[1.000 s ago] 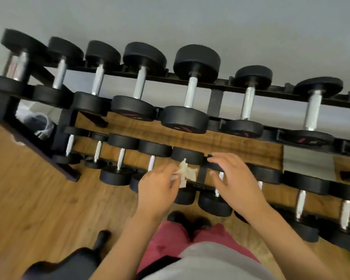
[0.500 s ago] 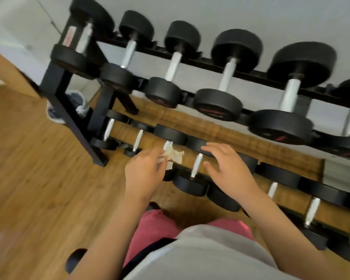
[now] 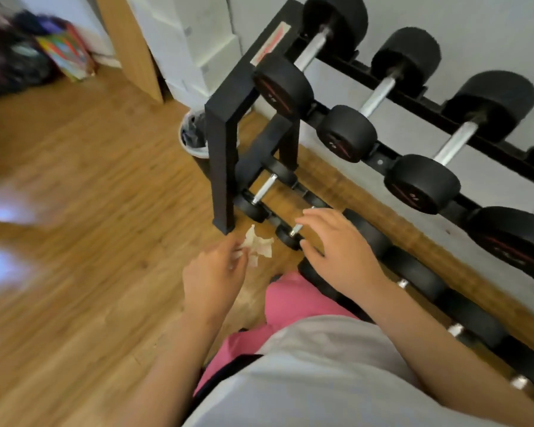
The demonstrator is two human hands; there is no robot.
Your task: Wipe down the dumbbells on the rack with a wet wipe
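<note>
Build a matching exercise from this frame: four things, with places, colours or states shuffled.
1. wet wipe
2. right hand
3. bin
4. shorts

A. pink
B. on the floor behind the rack post
C. pinched by the left hand
D. fingers spread, over the lower-row dumbbells

Pairs: 1-C, 2-D, 3-B, 4-A
</note>
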